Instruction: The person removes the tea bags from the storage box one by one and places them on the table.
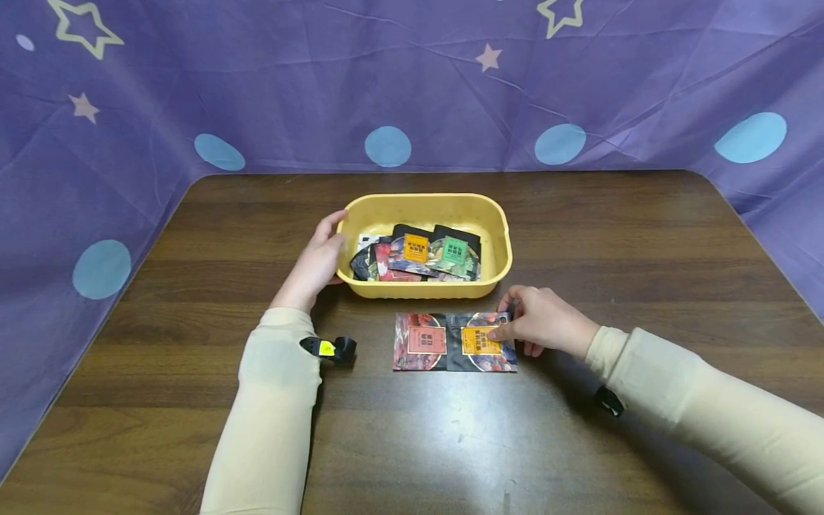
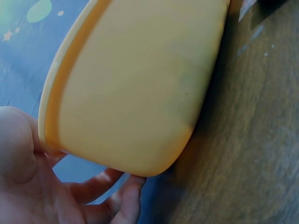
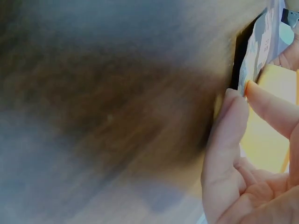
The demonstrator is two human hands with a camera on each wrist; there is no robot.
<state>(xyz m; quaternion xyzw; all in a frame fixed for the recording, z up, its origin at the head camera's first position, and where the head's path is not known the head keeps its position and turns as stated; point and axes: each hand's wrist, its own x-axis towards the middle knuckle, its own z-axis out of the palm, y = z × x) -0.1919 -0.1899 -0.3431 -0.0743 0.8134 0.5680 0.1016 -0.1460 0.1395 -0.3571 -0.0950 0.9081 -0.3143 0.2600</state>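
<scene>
My left hand [image 1: 315,263] grips the left end of a yellow plastic basin [image 1: 425,289]; in the left wrist view its fingers [image 2: 100,186] curl along the outer wall below the rim. Inside the basin lie several printed sachets, among them one with an orange label [image 1: 415,248] and one with a green label [image 1: 455,250]. In front of the basin, a sachet with a pink label [image 1: 427,340] lies beside another with an orange label [image 1: 479,341]. My right hand [image 1: 543,318] pinches the right edge of that second sachet between thumb and fingers, as the right wrist view also shows.
Everything stands on a brown wooden table [image 1: 193,322]. A purple cloth [image 1: 444,93] with stars and blue dots hangs behind the table and along its sides. A black strap device [image 1: 330,348] is on my left wrist.
</scene>
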